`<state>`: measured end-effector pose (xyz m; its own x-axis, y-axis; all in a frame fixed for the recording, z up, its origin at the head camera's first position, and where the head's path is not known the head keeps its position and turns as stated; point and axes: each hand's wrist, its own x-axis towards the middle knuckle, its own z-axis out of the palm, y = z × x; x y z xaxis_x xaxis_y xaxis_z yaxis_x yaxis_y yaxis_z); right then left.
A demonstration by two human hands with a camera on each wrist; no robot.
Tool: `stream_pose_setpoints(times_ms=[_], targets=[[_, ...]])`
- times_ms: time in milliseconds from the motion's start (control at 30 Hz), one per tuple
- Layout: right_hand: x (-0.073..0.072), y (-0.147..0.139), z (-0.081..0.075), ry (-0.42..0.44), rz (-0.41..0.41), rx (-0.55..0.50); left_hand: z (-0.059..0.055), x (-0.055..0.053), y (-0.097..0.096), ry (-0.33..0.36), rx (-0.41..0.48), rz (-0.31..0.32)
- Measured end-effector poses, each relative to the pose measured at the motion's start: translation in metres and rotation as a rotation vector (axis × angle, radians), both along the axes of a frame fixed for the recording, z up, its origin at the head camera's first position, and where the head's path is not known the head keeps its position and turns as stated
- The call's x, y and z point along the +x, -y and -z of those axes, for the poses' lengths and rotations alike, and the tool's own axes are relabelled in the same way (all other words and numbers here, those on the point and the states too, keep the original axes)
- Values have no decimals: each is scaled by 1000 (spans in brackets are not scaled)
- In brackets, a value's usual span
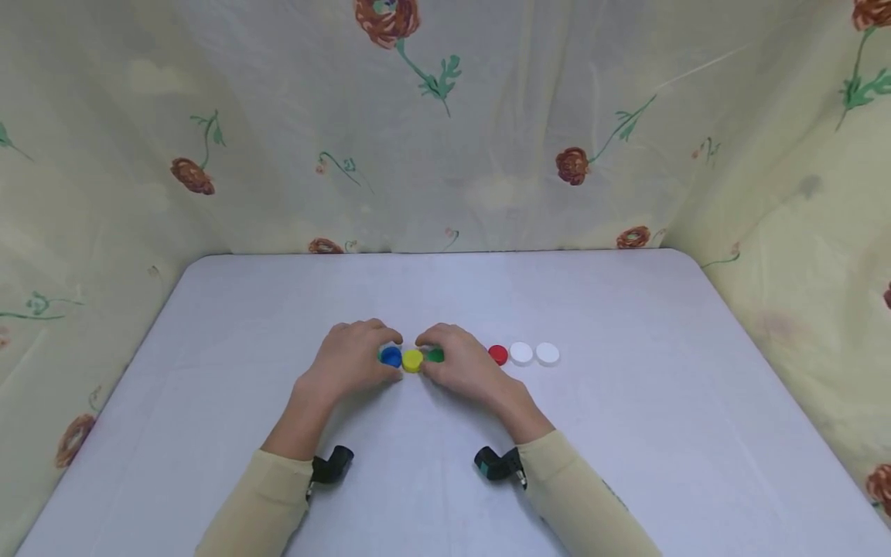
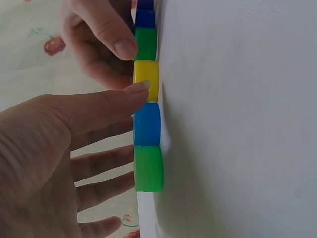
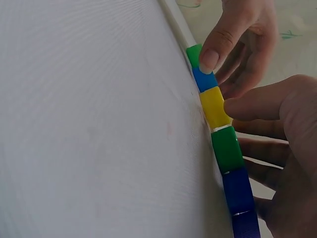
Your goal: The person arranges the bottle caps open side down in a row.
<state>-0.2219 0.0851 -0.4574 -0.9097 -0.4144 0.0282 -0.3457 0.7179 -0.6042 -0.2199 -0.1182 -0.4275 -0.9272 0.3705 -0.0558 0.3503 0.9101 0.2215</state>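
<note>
Round plastic bottle caps lie in a row on a white table. My left hand is at the left end, its thumb and forefinger on the near and far sides of a blue cap. Left of it a light green cap sits partly under that hand. A yellow cap touches the blue one. The right hand pinches the yellow cap, thumb on its near side and forefinger beyond. Under the right palm are a darker green cap, a dark blue cap and a purple cap.
Right of the right hand the row continues with a red cap and two white caps. The white table is bounded at the back and sides by a flowered curtain. Black wrist cameras hang inside both sleeves.
</note>
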Motion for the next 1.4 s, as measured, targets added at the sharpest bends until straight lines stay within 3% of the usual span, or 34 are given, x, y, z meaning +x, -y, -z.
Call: stream_pose_setpoints(times_ms=[300, 667, 1000, 1400], targets=[[0, 9, 1, -19, -43, -24, -1, 2, 11, 12, -17, -3], [0, 20, 4, -11, -66, -25, 6, 2, 18, -45, 20, 6], [2, 32, 5, -28, -34, -24, 4, -1, 18, -69, 21, 31], [1, 38, 2, -104, -14, 63, 4, -1, 17, -92, 22, 48]])
